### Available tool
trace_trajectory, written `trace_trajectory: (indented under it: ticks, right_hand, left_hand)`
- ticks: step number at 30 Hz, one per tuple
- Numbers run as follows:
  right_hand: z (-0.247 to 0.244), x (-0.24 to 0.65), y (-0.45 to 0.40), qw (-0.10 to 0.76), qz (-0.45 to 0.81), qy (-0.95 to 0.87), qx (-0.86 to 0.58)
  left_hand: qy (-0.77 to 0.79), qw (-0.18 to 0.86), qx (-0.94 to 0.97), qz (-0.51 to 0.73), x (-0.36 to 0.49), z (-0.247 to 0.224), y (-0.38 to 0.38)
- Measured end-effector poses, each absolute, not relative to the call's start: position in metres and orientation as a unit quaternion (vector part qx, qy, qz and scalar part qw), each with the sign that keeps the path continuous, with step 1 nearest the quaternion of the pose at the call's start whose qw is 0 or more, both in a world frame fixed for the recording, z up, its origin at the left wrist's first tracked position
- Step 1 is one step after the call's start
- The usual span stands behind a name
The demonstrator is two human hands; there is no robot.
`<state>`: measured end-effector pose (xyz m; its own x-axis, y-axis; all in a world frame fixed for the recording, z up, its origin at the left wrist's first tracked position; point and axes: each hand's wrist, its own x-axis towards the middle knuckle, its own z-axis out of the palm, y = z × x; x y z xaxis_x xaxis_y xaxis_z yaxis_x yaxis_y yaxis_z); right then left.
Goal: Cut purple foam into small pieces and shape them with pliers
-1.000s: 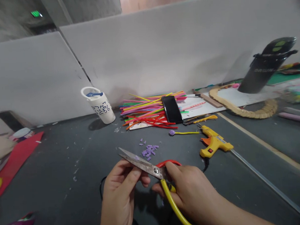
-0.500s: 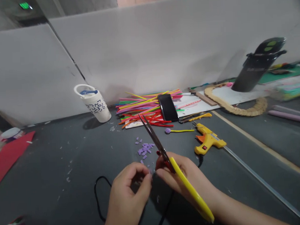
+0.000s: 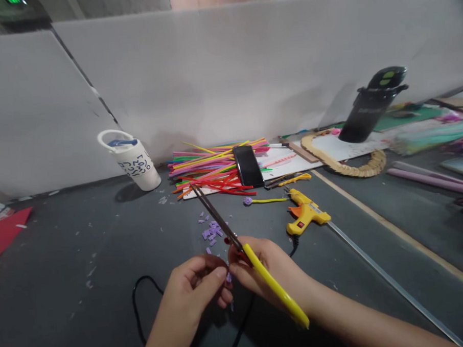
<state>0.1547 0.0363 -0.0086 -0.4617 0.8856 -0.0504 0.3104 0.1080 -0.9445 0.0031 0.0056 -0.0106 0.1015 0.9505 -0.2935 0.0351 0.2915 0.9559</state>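
My right hand (image 3: 260, 261) is wrapped around yellow-handled scissors (image 3: 218, 217), whose blades point up and to the left, nearly closed. My left hand (image 3: 200, 285) is in a pinch, thumb against forefinger, and its fingertips meet those of my right hand. A small purple piece (image 3: 229, 277) shows at the left fingertips; I cannot tell whether it is pinched or lies below. Just beyond my hands is a little heap of cut purple bits (image 3: 212, 231) on the dark table. A yellow stem with a purple ball tip (image 3: 248, 201) lies behind them.
A yellow glue gun (image 3: 307, 211) with a long glue stick lies to the right, its black cord (image 3: 135, 305) running under my hands. Farther back are coloured pipe cleaners (image 3: 204, 162), a phone (image 3: 248, 165), a white cup (image 3: 137, 165), a black bottle (image 3: 367, 111) and a woven ring (image 3: 346, 167).
The view has turned slightly right, so everything sits farther left. The scissor blades have tipped farther left and closed somewhat. My hands have come together at the fingertips.
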Motion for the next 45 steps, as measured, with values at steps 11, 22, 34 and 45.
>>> trace_trajectory:
  ticks: [11,22,34,45]
  right_hand:
    - [-0.009,0.157,0.038,0.286,0.493,-0.695,-0.438]
    - [-0.004,0.156,0.037,0.315,0.511,-0.677,-0.425]
    - [-0.005,0.154,0.029,0.231,0.339,-0.785,-0.465]
    - [-0.02,0.154,0.027,0.192,0.158,-0.848,-0.469]
  left_hand:
    - [0.542,0.633,0.382,0.399,0.008,-0.01,0.005]
    - [0.534,0.632,0.371,0.421,0.005,-0.009,0.003]
    - [0.492,0.588,0.289,0.573,-0.004,-0.006,0.006]
    - [0.45,0.554,0.259,0.651,-0.002,0.003,0.003]
